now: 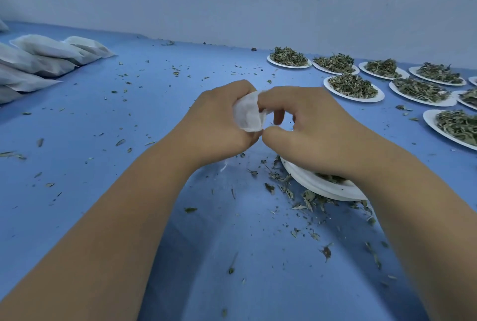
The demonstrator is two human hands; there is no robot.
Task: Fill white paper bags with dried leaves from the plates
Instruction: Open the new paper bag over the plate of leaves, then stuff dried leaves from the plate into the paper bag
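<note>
A small white paper bag (pixel 248 114) is held up above the blue table, between both hands. My left hand (pixel 219 119) grips it from the left with curled fingers. My right hand (pixel 307 124) pinches its right edge with thumb and forefinger. Under my right wrist sits a white plate (pixel 325 189) with a few dried leaves left in it, mostly hidden by the arm. Several plates heaped with dried leaves (pixel 353 86) stand at the right.
Filled white bags (pixel 46 57) are piled at the far left. Loose leaf bits (pixel 307 197) are scattered over the blue table (pixel 129 119), thickest around the near plate. A pale wall (pixel 232 16) runs along the back edge.
</note>
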